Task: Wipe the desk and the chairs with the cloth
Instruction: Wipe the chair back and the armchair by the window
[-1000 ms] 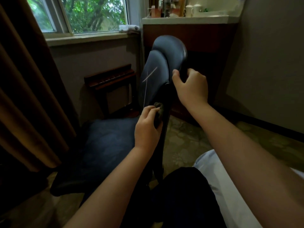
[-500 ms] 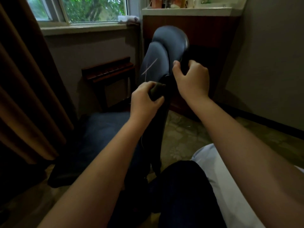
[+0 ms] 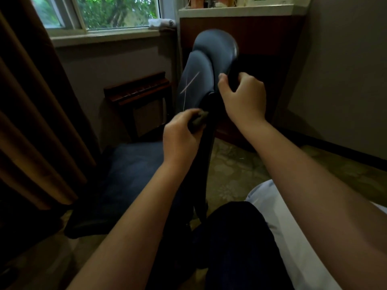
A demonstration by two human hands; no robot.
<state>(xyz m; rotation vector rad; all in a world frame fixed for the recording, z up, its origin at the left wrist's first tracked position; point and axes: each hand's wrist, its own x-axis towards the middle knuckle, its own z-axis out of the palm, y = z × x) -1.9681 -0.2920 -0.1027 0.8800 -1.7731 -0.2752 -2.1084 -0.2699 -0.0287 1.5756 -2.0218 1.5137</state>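
Note:
A dark blue padded chair (image 3: 201,65) stands side-on in front of me, its seat low on the left and its backrest rising in the middle. My right hand (image 3: 243,97) grips the black rear edge of the backrest near the top. Lower down, my left hand (image 3: 180,132) holds a small dark cloth (image 3: 199,120) bunched against the black frame of the backrest. Most of the cloth is hidden inside my fingers.
A brown curtain (image 3: 31,122) hangs at the left. Behind the chair a dark wooden rack (image 3: 138,88) stands under the window sill (image 3: 104,36). A wooden counter (image 3: 240,24) with a white top is at the back. My knee (image 3: 236,237) is at the bottom.
My left hand rode up the backrest frame with the cloth and has now come back down a little. My right hand has kept its grip on the backrest edge.

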